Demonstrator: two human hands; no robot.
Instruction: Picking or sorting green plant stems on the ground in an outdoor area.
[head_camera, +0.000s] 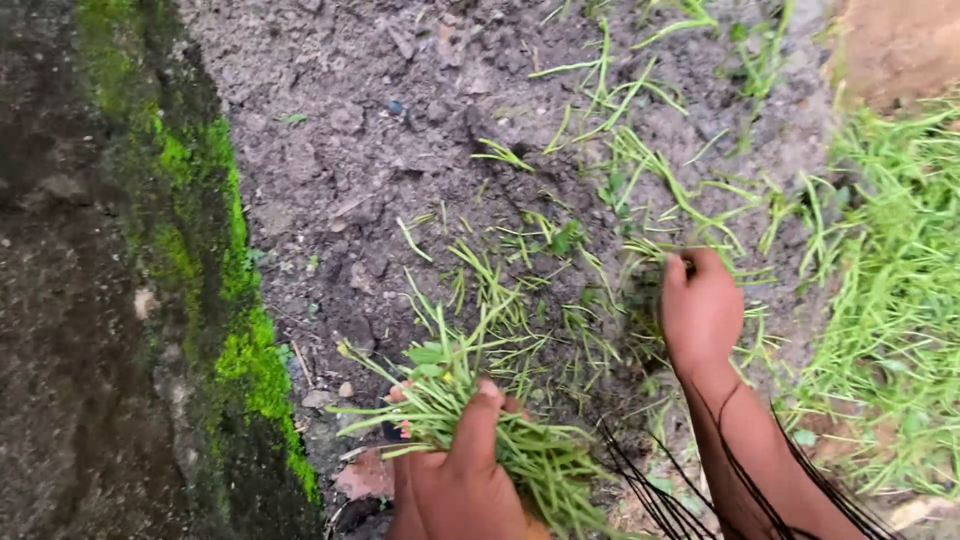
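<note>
i see the left hand (462, 470) at the bottom centre clasping a bundle of thin green grass stems (470, 410), fanning up-left. the right hand (700, 310), right of centre, curls fingers down into loose green grass blades (640, 250) on dark soil (350, 150).

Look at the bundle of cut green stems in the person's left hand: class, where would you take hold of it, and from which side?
Take the bundle of green stems around its middle, where the left hand already wraps it with the thumb over the top. The stems lie packed together there, while the tips fan out loose toward the soil. Probably come from the near side, across the stems, so the grip closes round them all.
</note>
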